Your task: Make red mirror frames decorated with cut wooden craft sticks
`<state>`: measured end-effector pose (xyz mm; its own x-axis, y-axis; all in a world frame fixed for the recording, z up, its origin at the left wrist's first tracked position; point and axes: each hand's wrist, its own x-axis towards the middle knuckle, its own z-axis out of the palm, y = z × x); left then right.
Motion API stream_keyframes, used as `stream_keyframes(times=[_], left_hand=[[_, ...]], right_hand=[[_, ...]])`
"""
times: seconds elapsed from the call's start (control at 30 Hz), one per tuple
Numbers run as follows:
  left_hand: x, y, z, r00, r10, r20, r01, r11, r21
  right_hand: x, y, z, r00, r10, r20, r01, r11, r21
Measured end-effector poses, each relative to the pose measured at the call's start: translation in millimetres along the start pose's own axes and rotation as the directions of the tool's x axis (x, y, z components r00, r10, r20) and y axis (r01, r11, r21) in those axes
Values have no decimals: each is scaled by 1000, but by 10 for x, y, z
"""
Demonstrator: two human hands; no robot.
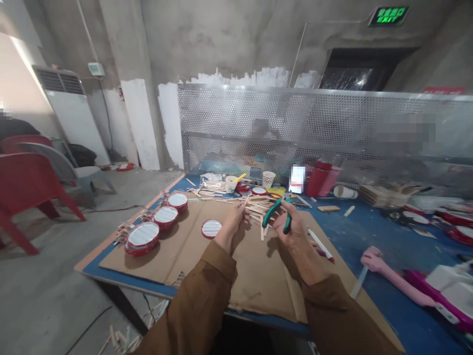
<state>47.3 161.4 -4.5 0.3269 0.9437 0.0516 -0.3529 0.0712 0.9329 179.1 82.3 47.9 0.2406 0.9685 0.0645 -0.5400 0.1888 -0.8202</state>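
My right hand (291, 229) is closed around green-handled cutting pliers (272, 213), whose metal jaws point up and away from me. The handles are spread apart. To its left, my left hand (234, 220) pinches what looks like a thin wooden stick, partly hidden by the fingers. A loose pile of flat wooden sticks (258, 209) lies just beyond both hands on the cardboard sheet (199, 256). Near my left wrist rests a round red-rimmed disc (212, 228) with pale strips across it. More red-rimmed round pieces (143, 235) stand in a row along the left side.
At the back of the blue table (399, 276) are paper cups (269, 178), a lit phone (296, 178) and a red bottle (320, 178). A white marker (320, 245) and a pink-handled tool (395, 278) lie on the right. A perforated metal screen (229, 113) borders the far edge.
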Motion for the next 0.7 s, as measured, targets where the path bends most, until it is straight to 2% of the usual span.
stream_keyframes(times=[0.1,0.2,0.4,0.5,0.57,0.63,0.7], left_hand=[[24,38,-34,1000,-5,-28,4,999,-43],[43,47,-44,1000,-14,-3,14,996,-92],[17,30,-59,995,67,69,-59,992,-110],[5,38,-32,998,54,45,-48,992,-113],[1,53,-11,999,42,-9,-43,993,-111],[2,69,-2,997,34,-62,-41,993,-108],[12,81,-7,994,36,-107,-47,994,-98]], right_hand=[[2,-2,-23,998,61,14,-60,997,-43],[-37,24,28,992,119,40,-112,983,-143],[-145,-18,132,991,117,62,-97,960,-262],[-203,-6,149,988,143,63,-112,931,-347],[-222,41,147,985,164,54,-117,864,-489],[-213,105,133,984,171,56,-91,743,-663],[-185,162,113,990,126,58,-31,608,-793]])
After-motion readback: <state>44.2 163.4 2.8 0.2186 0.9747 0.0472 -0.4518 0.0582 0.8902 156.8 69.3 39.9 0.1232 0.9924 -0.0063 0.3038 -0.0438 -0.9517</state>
